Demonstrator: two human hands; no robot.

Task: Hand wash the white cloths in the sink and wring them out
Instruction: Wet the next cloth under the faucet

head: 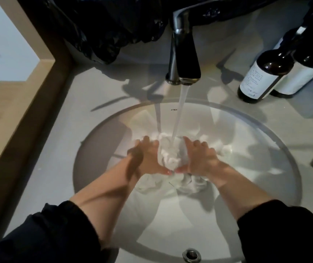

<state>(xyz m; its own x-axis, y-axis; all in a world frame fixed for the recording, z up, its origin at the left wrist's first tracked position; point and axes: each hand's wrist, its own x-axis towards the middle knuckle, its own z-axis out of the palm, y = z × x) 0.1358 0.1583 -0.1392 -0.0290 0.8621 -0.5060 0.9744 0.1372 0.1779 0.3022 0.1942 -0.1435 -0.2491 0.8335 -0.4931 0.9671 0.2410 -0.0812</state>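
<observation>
As my left grip [148, 156] curls round the left side of the bundle, thumb tucked in at the near edge, my right grip [199, 158] curls round the other side, and the two thumb tips almost meet. The stream [179, 111] from the tap [184, 59] lands on the cloth between them. To do this step well, I judge I should rub the two halves against each other under the flow and turn fresh folds into the water. I should also squeeze low in the sink [250, 149], so little splashes onto the counter [57, 149]. The white cloths [169, 156] sit bunched between my palms near the middle of the bowl. They look soaked, creased and limp, with loose folds trailing under my wrists and off to the right.
</observation>
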